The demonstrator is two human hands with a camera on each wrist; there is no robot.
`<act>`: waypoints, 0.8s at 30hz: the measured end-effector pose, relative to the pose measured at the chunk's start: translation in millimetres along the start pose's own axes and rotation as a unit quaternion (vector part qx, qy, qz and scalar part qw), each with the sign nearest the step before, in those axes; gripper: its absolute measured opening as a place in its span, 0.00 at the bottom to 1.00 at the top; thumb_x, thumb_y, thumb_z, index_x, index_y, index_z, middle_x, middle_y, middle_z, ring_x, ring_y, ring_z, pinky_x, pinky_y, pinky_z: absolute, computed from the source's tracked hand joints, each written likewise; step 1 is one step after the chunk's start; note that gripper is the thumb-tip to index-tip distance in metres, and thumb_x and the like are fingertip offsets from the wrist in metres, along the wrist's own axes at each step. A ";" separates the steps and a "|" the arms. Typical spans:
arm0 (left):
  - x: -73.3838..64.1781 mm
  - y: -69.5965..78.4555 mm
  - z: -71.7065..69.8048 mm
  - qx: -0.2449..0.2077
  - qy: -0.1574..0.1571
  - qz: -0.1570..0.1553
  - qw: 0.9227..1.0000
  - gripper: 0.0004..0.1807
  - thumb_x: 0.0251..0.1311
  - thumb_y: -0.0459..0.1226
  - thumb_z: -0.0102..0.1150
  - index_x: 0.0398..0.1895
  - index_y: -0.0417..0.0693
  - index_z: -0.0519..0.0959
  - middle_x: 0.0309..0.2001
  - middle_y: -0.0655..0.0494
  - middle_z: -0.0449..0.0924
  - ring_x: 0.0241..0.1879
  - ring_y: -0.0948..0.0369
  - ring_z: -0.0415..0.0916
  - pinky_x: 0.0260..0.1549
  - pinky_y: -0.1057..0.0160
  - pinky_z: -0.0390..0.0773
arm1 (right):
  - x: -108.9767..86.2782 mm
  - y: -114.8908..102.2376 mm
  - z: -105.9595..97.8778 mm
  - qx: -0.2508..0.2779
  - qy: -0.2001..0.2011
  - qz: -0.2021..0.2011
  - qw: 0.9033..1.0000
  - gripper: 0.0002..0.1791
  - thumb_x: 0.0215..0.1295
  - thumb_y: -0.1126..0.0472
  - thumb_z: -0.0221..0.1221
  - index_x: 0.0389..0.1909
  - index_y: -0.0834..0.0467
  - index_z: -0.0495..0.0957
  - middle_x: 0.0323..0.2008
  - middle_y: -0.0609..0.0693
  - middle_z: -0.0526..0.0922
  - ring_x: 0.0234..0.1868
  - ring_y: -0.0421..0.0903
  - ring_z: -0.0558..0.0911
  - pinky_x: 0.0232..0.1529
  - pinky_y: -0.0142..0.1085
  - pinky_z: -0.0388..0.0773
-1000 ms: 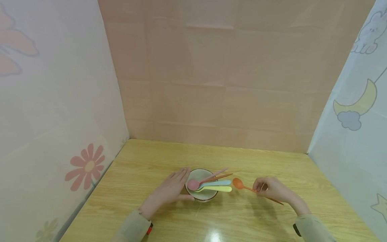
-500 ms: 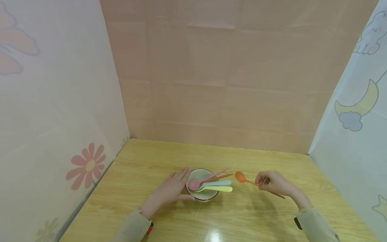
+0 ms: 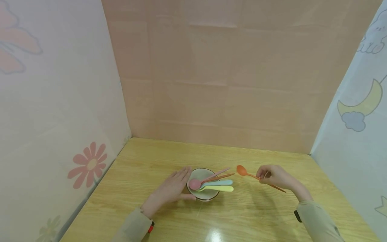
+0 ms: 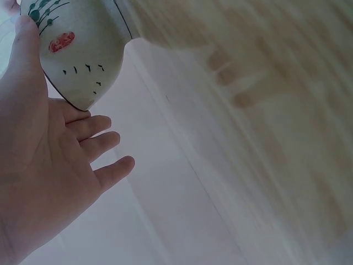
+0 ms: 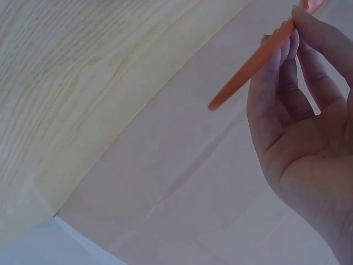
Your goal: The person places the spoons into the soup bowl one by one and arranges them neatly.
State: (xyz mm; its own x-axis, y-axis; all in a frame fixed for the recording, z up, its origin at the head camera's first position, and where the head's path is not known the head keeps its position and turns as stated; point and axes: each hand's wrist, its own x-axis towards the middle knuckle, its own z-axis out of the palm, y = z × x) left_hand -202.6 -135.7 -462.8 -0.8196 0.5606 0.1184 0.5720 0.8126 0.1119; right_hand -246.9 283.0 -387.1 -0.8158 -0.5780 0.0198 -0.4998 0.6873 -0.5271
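Note:
A round ceramic bowl (image 3: 208, 196) with a dark rim stands on the table in the head view. My left hand (image 3: 172, 186) rests against its left side, thumb and fingers spread and fairly straight. In the left wrist view this hand (image 4: 55, 149) touches the patterned outside of the bowl (image 4: 83, 61). Across the bowl lie a pink spoon (image 3: 195, 184), an orange handle (image 3: 224, 176), a light blue handle (image 3: 222, 183) and a yellow one (image 3: 225, 189). To the right, my right hand (image 3: 278, 176) pinches an orange spoon (image 3: 242, 170) by its handle, above the table.
The wood-grain table (image 3: 163, 151) ends at a plain pinkish back wall (image 3: 211, 101). White side panels with printed pictures stand at the left (image 3: 60, 117) and right (image 3: 356, 151). A light reflection lies on the table's front part.
My right hand has risen slightly, away from me, with the orange spoon, whose head has moved up in the view. My left hand, the bowl and the spoons in it have stayed in place.

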 end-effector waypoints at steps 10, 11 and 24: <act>-0.2 -1.0 -0.6 0.001 -0.004 0.001 1.000 0.59 0.57 0.73 0.45 0.78 0.38 0.51 0.78 0.43 0.52 0.77 0.47 0.54 0.72 0.45 0.65 | 13.8 -6.2 -10.4 -0.013 0.002 -0.007 1.000 0.05 0.62 0.65 0.65 0.37 0.57 0.80 0.31 0.46 0.81 0.30 0.33 0.78 0.31 0.29 0.77; -0.3 -0.9 -0.8 0.002 -0.005 0.001 1.000 0.59 0.57 0.73 0.44 0.78 0.38 0.51 0.78 0.43 0.52 0.77 0.47 0.54 0.72 0.45 0.65 | 15.4 -7.3 -11.4 -0.015 0.002 -0.007 1.000 0.05 0.62 0.65 0.65 0.37 0.57 0.80 0.31 0.46 0.81 0.30 0.33 0.77 0.31 0.29 0.77; 0.1 0.9 -2.5 -0.011 0.001 -0.001 1.000 0.59 0.56 0.72 0.48 0.77 0.37 0.52 0.78 0.42 0.54 0.77 0.47 0.55 0.71 0.45 0.66 | 37.1 -21.6 -21.3 -0.034 -0.008 -0.009 0.999 0.03 0.62 0.64 0.65 0.35 0.54 0.81 0.32 0.46 0.82 0.33 0.35 0.80 0.33 0.30 0.78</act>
State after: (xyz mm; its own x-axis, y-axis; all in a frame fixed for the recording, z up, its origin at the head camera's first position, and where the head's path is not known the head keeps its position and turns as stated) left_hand -202.1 -135.3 -460.2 -0.8206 0.5588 0.1202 0.5711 0.8099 0.1337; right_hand -272.6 256.0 -356.9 -0.8026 -0.5963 0.0146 -0.5325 0.7052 -0.4681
